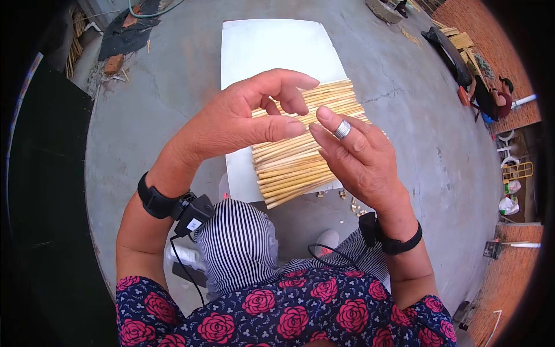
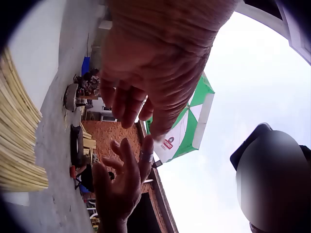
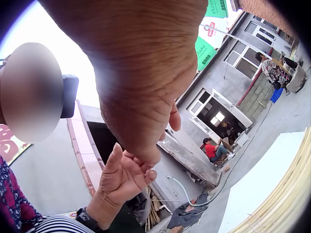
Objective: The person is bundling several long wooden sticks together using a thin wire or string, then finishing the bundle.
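A layer of pale yellow wooden sticks (image 1: 289,180) lies side by side on a white board (image 1: 277,49) in front of the person. Above the sticks, the left hand (image 1: 248,115) is raised with its fingers bent and spread from the thumb. Facing it, the right hand (image 1: 364,156) wears a silver ring (image 1: 342,129), its fingertips close to the left thumb tip. Nothing shows between the fingers of either hand. In the left wrist view the right hand (image 2: 121,182) has its fingers loosely apart. The left hand (image 3: 124,179) appears palm up in the right wrist view.
Short cut stick pieces (image 1: 354,203) lie on the concrete floor by the board's near right corner. The person's striped knee (image 1: 240,243) is close to the board's near edge. Farther off, another person (image 1: 502,99) sits beside a brick wall and stacked sticks (image 1: 461,40).
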